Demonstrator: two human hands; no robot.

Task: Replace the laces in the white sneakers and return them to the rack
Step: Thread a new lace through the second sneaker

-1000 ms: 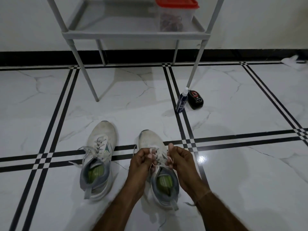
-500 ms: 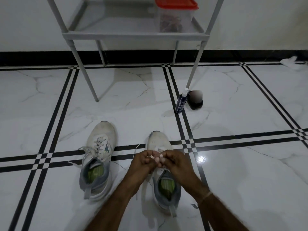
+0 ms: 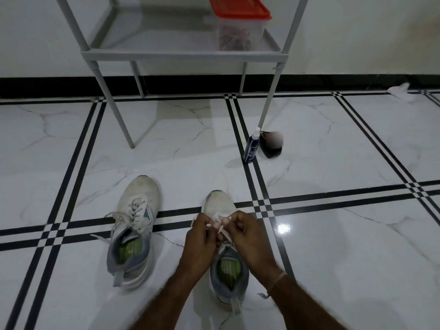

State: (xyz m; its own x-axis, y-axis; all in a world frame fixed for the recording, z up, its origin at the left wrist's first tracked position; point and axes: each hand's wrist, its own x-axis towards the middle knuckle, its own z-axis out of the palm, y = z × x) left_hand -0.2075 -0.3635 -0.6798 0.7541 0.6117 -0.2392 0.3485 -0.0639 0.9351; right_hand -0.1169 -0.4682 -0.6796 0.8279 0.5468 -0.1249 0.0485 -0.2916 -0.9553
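Two white sneakers with grey heels and green insoles stand toe-forward on the tiled floor. The left sneaker [image 3: 134, 225] is laced, its lace ends lying loose to the left. Over the tongue of the right sneaker [image 3: 220, 203] my left hand [image 3: 202, 236] and my right hand [image 3: 247, 234] meet, each pinching the white lace [image 3: 217, 221]. My hands hide the eyelets of that sneaker. The grey rack [image 3: 183, 53] stands beyond, against the wall.
A clear box with a red lid [image 3: 240, 22] sits on the rack's shelf. A dark spray bottle [image 3: 251, 146] and a small black object [image 3: 271, 145] stand by the rack's right front leg. A white cloth [image 3: 401, 91] lies far right by the wall.
My hands came together over the right sneaker's tongue. The sneaker has shifted slightly to the right.
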